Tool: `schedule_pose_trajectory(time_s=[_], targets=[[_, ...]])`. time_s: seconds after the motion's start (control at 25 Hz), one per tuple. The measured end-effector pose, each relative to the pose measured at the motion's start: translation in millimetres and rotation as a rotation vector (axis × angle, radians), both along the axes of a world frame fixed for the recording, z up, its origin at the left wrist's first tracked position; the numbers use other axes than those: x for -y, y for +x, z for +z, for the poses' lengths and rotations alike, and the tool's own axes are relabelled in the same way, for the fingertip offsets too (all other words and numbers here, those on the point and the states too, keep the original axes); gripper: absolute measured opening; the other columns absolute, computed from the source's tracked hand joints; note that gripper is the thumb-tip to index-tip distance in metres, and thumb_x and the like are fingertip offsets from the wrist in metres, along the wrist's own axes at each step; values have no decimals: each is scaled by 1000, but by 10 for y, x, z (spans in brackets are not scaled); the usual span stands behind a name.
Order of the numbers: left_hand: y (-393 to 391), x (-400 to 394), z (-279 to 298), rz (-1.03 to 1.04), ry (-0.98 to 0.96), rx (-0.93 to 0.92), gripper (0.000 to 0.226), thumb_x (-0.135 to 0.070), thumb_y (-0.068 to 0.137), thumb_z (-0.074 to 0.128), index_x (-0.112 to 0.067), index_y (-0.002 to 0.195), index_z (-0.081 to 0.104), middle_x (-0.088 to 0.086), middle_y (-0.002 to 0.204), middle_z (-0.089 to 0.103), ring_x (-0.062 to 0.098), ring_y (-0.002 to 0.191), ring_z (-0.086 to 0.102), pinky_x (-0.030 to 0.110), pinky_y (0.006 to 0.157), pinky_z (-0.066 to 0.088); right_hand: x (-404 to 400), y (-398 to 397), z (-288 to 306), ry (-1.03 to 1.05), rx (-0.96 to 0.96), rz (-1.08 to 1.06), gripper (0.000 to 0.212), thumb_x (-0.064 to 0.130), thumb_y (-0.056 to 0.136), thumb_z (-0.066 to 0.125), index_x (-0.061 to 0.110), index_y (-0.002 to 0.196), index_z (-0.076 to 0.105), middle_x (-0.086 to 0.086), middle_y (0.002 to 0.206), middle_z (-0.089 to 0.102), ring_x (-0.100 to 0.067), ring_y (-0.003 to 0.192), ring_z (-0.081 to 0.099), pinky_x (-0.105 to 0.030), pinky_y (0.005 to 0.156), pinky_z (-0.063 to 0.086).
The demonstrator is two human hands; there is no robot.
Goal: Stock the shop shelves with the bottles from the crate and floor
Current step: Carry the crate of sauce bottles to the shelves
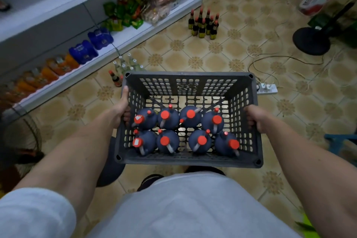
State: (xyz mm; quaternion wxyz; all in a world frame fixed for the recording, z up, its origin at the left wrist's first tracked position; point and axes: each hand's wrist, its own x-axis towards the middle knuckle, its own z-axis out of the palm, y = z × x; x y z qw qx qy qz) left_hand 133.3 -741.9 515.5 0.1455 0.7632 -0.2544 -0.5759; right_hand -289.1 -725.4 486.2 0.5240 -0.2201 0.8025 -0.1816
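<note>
Underfoot: patterned tile floor (222, 60) | shelf (135, 35) left | both grips (120, 111) (255, 118) clamped on crate (189, 81)

A dark perforated crate (188, 87) is sitting level above the tiled floor, carrying 8 dark red-capped bottles (190, 116) standing upright in 2 rows of 4 at its near end. More red-capped bottles (203, 24) are standing clustered on the floor near the white shelves (133, 34).

Bare forearms, a short white sleeve (34, 216) on the left arm, white shirt front (193, 208), dark footwear (150, 179).
</note>
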Motion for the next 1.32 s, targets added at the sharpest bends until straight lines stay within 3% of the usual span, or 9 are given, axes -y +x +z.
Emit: schedule_pose_trajectory(time_s=[0.64,0.84,1.08,1.32], targets=[[-609,2908,30,73,20,-25,74,-94,71,19,-23,51,26,-2,48,27,16,43,22,28,47,18,3297,-582,58,2,2,84,29,10,90,38,20,64,33,-3,56,24,-16,47,18,-27,48,18],[-637,3844,-211,124,18,-30,72,-91,74,17,-23,55,26,-2,51,23,16,43,20,27,45,17,4350,-596,-160,41,-13,127,30,10,91,35,21,63,30,-2,56,22,-17,46,17,-27,46,19],[-555,4878,-521,193,13,-60,77,-93,72,16,-26,36,29,-4,41,26,13,37,21,26,44,17,5703,-480,-394,45,-39,158,28,10,92,38,21,67,32,-3,57,24,-16,47,19,-29,48,18],[-330,5832,-766,354,58,-27,75,-95,70,18,-24,46,26,-2,43,24,15,36,21,27,43,18,7196,-163,-551,82,-62,278,29,12,91,39,20,65,33,-3,56,26,-16,46,21,-26,47,19]])
